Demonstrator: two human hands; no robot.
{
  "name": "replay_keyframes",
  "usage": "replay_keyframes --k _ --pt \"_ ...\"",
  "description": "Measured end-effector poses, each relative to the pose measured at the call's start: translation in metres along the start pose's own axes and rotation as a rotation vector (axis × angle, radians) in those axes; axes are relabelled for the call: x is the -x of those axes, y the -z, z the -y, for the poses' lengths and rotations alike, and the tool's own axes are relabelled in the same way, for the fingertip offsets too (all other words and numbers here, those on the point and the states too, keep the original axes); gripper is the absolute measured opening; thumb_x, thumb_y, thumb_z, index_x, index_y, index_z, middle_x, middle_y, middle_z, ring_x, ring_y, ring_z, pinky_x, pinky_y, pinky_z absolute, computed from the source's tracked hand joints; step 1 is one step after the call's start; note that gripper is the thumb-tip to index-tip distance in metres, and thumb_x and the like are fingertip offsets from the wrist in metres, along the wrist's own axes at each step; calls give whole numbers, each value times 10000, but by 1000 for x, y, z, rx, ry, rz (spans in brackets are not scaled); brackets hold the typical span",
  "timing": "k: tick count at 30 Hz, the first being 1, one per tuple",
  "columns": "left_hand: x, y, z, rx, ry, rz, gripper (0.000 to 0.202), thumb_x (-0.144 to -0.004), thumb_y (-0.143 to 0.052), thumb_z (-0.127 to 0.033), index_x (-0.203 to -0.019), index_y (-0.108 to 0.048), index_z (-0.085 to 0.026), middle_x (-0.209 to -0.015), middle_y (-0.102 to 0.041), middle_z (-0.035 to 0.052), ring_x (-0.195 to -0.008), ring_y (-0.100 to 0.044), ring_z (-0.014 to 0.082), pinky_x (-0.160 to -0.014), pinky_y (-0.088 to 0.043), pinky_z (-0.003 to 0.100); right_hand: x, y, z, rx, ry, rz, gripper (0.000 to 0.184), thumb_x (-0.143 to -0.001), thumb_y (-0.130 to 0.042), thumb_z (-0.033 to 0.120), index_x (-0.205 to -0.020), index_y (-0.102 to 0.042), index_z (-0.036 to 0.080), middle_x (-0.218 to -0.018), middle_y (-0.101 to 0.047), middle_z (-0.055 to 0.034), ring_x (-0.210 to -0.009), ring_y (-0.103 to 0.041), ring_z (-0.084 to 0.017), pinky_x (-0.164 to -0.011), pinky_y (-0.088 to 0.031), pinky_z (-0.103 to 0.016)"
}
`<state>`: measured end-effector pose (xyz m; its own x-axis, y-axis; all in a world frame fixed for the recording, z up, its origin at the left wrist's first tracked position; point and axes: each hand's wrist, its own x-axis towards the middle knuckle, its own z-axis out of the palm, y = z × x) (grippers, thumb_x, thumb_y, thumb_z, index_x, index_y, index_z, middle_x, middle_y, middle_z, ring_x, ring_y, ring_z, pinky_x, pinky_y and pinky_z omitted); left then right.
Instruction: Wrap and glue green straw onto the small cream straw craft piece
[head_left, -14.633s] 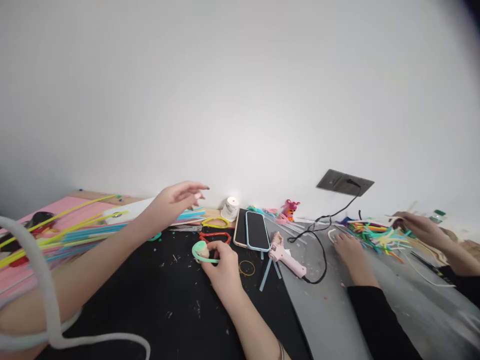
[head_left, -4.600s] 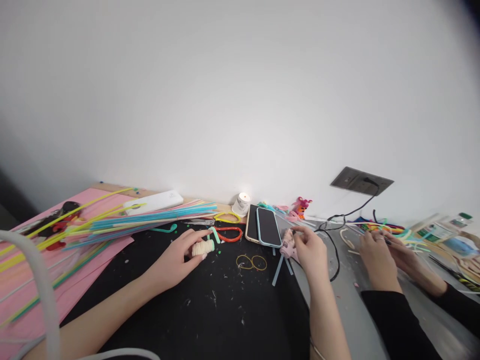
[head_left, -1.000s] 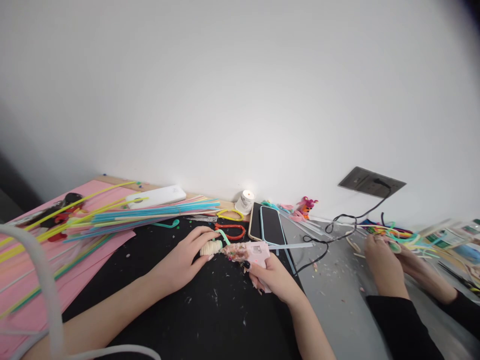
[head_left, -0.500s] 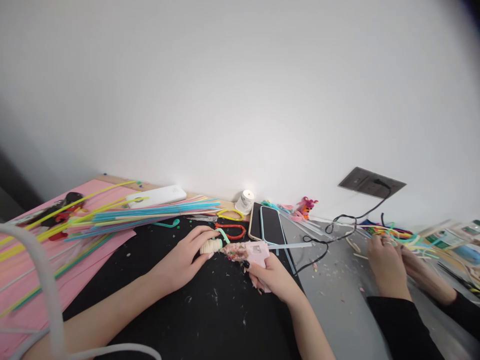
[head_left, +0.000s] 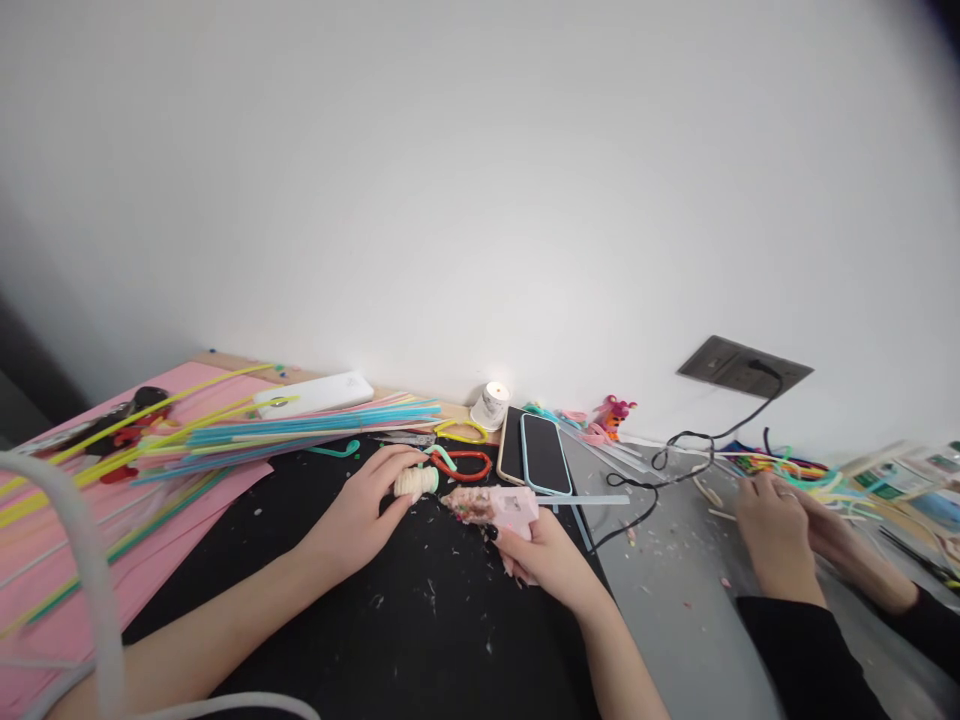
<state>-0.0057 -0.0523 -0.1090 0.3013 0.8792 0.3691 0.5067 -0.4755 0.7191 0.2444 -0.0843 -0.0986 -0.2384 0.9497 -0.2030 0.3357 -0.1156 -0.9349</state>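
My left hand (head_left: 379, 500) pinches a cream-coloured coiled roll (head_left: 415, 483), seemingly wound from pipe cleaner. A mint-green strand (head_left: 441, 460) curls from its right end. In my right hand (head_left: 536, 550) is a pink hot glue gun (head_left: 514, 508), its decorated front pointing left at the roll. The gun's tip is a short way off the coil, apart from it. A translucent glue stick (head_left: 589, 499) sticks out of the gun's back. Just behind my hands lie red-handled scissors (head_left: 469, 477) and a yellow-handled tool (head_left: 461, 432). Below them is a black mat (head_left: 420, 630).
Bundled pipe cleaners (head_left: 300, 430) lie on pink sheets (head_left: 187, 530) at left. Two phones (head_left: 545, 455), a white cup (head_left: 492, 405) and an orange-pink figure (head_left: 613, 415) stand or lie near the wall. A black cable (head_left: 637, 487) runs to the socket (head_left: 742, 366). A co-worker's hands (head_left: 780, 530) work at right.
My left hand has drawn the coil slightly left, away from the glue gun's tip, and the coil has turned. The gun has barely moved.
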Motion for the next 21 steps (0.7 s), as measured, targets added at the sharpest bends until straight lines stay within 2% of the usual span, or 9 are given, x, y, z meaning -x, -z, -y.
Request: replay_keyframes --k 2,5,8,10,12,14,16,18,21 --pt "0 0 2 30 17 1 347 -844 -441 -174 -1184 -490 -222 -1273 -474 91 -1212 -454 231 -1004 -427 421 0 5 -2 -61 17 -61 141 -790 -577 316 -781 -577 175 -475 -503 58 -366 -366 -59 -361 -279 -165" --pt "1 -1 4 68 24 -9 333 -842 -456 -179 -1170 -483 -232 -1262 -470 90 -1191 -469 240 -967 -462 427 0 16 -3 -179 60 -221 243 -783 -592 394 -758 -569 153 -496 -507 37 -389 -391 -68 -378 -291 -182" --pt "1 -2 6 108 34 -26 333 -845 -464 -185 -1174 -462 -238 -1246 -475 93 -1149 -511 245 -947 -479 439 1 31 0 -280 128 -432 321 -759 -596 457 -820 -577 143 -511 -488 40 -391 -378 -76 -398 -320 -209" --pt "1 -3 7 141 46 -36 329 -849 -468 -195 -1175 -451 -239 -1240 -475 94 -1136 -529 251 -936 -489 442 3 42 2 -260 153 -590 339 -749 -579 465 -862 -576 145 -519 -482 42 -391 -374 -85 -412 -336 -226" --pt "1 -3 8 175 54 -47 320 -847 -477 -206 -1164 -453 -237 -1226 -480 95 -1123 -545 257 -923 -501 443 6 54 1 -120 123 -754 308 -754 -533 436 -849 -587 148 -516 -488 30 -411 -406 -111 -439 -353 -244" --pt "1 -3 7 203 61 -56 312 -841 -490 -210 -1151 -460 -235 -1205 -487 91 -1100 -564 255 -913 -510 440 9 67 -2 132 9 -908 281 -743 -499 391 -834 -611 150 -512 -518 4 -460 -472 -156 -469 -365 -263" --pt "0 -3 5 223 77 -59 306 -836 -500 -212 -1140 -465 -231 -1190 -491 87 -1078 -581 247 -908 -516 434 14 79 -7 397 -127 -991 322 -745 -469 371 -919 -631 153 -605 -609 -47 -567 -557 -210 -529 -395 -284" --pt "0 -3 4 245 92 -63 297 -836 -504 -220 -1131 -470 -225 -1182 -500 87 -1064 -592 243 -899 -523 432 19 87 -12 607 -238 -959 385 -762 -446 365 -1032 -624 157 -767 -675 -104 -704 -610 -256 -598 -416 -306" --pt "1 -3 4 272 103 -64 301 -836 -507 -231 -1134 -467 -219 -1174 -517 90 -1052 -603 244 -888 -529 438 24 93 -17 792 -431 -826 412 -773 -448 347 -1118 -616 197 -943 -687 -148 -866 -623 -321 -675 -428 -361"
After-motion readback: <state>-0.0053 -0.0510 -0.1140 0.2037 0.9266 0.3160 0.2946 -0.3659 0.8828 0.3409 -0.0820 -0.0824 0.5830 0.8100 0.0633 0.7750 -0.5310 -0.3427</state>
